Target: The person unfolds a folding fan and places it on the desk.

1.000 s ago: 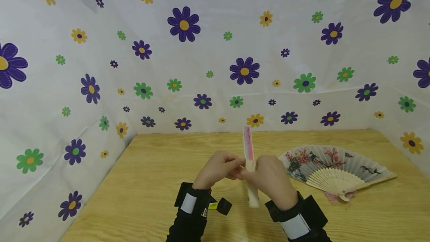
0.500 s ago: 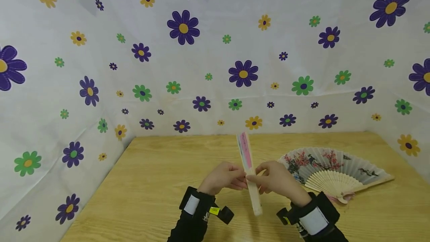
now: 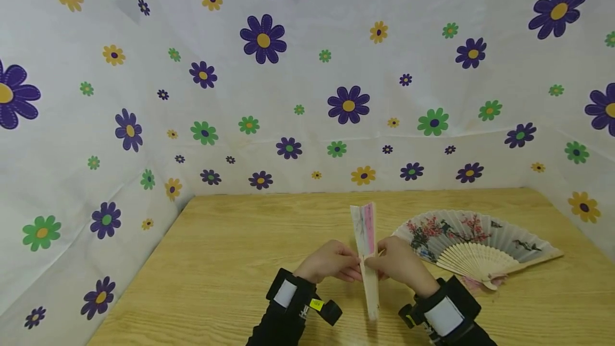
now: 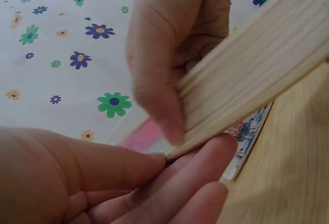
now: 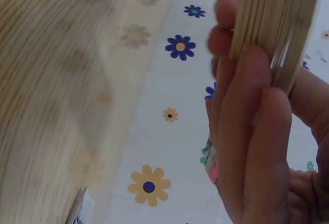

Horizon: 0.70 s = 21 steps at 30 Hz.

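Left hand [image 3: 331,262] pinched the left edge of the narrow fan [image 3: 370,284]; right hand [image 3: 402,264] gripped its right side. Fan was held over the middle of the bench [image 3: 216,260] — wooden end near, pink-and-white end far, slightly splayed. Spread fan [image 3: 480,252] lay to the right — red blossoms on its pale leaf.

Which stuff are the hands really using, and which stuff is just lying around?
Part of the job, it seems:
the nearly folded fan, held in both hands
the left hand
the right hand

Just there, as far as I can tell:
the spread-out fan, held by neither hand
the wooden table underneath
the flowery cloth behind
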Available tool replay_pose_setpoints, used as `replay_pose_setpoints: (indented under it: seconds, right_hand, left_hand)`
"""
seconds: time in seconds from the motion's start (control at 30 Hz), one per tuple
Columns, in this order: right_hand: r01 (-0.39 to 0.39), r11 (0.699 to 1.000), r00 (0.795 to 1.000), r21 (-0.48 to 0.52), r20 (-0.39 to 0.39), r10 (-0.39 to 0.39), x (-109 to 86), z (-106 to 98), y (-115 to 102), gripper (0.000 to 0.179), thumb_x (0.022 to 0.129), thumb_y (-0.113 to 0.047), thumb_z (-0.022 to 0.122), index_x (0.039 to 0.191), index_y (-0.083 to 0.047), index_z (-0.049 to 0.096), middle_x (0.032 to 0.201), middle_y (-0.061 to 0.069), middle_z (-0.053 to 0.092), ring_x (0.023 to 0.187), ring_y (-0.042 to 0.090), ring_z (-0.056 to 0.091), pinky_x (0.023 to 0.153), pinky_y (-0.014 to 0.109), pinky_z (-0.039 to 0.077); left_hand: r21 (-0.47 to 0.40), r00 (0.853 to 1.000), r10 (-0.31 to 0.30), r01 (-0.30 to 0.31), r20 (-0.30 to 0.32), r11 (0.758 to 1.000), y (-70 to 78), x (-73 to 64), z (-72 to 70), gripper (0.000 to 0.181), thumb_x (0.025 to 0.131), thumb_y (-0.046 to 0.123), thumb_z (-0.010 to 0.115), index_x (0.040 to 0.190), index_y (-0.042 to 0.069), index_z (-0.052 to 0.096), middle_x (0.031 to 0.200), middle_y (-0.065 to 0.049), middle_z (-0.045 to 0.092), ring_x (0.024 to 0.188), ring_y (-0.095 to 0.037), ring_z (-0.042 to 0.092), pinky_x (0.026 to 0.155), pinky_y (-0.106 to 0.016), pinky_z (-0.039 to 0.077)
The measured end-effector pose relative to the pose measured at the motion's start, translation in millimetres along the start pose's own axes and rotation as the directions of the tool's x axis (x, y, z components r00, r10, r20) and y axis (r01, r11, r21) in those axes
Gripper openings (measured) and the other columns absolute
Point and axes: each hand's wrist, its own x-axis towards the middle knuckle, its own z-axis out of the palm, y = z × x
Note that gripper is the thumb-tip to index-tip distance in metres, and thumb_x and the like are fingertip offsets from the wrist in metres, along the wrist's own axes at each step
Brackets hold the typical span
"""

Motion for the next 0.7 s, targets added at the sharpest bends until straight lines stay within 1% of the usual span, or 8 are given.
replay_pose_setpoints:
  seconds: [0.13,0.27,0.43,0.6,0.7]
  right_hand:
    - [-0.047,0.998,0.997,-0.037,-0.070,0.045,1.1,1.8,0.1,0.007,0.078,-0.001,0.070,0.074,0.005,0.070,0.055,0.007,0.067,0.047,0.016,0.063,0.042,0.025,0.055]
    - [-0.072,0.996,0.994,-0.054,-0.090,0.067,2.8,3.2,2.3,0.008,0.078,-0.001,0.071,0.073,0.005,0.070,0.054,0.006,0.067,0.046,0.016,0.063,0.041,0.024,0.054]
    - [-0.042,0.997,0.992,-0.065,-0.122,0.034,2.1,2.2,2.0,0.010,0.078,-0.002,0.070,0.070,0.005,0.070,0.052,0.007,0.067,0.043,0.013,0.061,0.037,0.016,0.044]
    - [-0.024,0.996,0.987,-0.083,-0.161,0.011,1.5,0.1,2.2,0.014,0.077,-0.001,0.069,0.064,0.005,0.069,0.051,0.009,0.067,0.042,0.016,0.062,0.036,0.016,0.041]
    - [-0.039,0.993,0.984,-0.109,-0.178,0.019,1.9,-0.9,2.9,0.016,0.077,-0.002,0.069,0.062,0.004,0.068,0.051,0.010,0.067,0.042,0.016,0.061,0.036,0.017,0.038]
  left_hand:
    - [0.004,0.999,-0.004,0.004,-0.039,1.000,1.3,-2.2,-5.9,0.026,0.098,-0.002,0.048,0.104,-0.016,0.068,0.095,-0.035,0.071,0.083,-0.033,0.072,0.078,-0.050,0.061]
    - [-0.002,0.999,-0.014,0.014,-0.051,1.000,0.0,-1.4,-8.1,0.028,0.098,0.001,0.048,0.102,-0.015,0.070,0.093,-0.033,0.072,0.079,-0.030,0.073,0.077,-0.050,0.061]
    - [-0.021,0.998,-0.019,0.018,-0.052,1.000,-0.7,-0.1,-9.4,0.029,0.098,0.005,0.049,0.102,-0.015,0.070,0.093,-0.033,0.072,0.078,-0.029,0.073,0.078,-0.049,0.061]
    - [-0.032,0.999,-0.019,0.018,-0.048,0.999,-1.8,-0.3,-11.5,0.030,0.099,0.008,0.051,0.104,-0.014,0.069,0.093,-0.033,0.072,0.079,-0.028,0.073,0.079,-0.050,0.061]
    - [-0.029,0.999,-0.014,0.013,-0.049,0.999,-2.8,-0.5,-12.3,0.030,0.098,0.009,0.052,0.105,-0.014,0.069,0.093,-0.033,0.072,0.078,-0.028,0.073,0.078,-0.048,0.061]
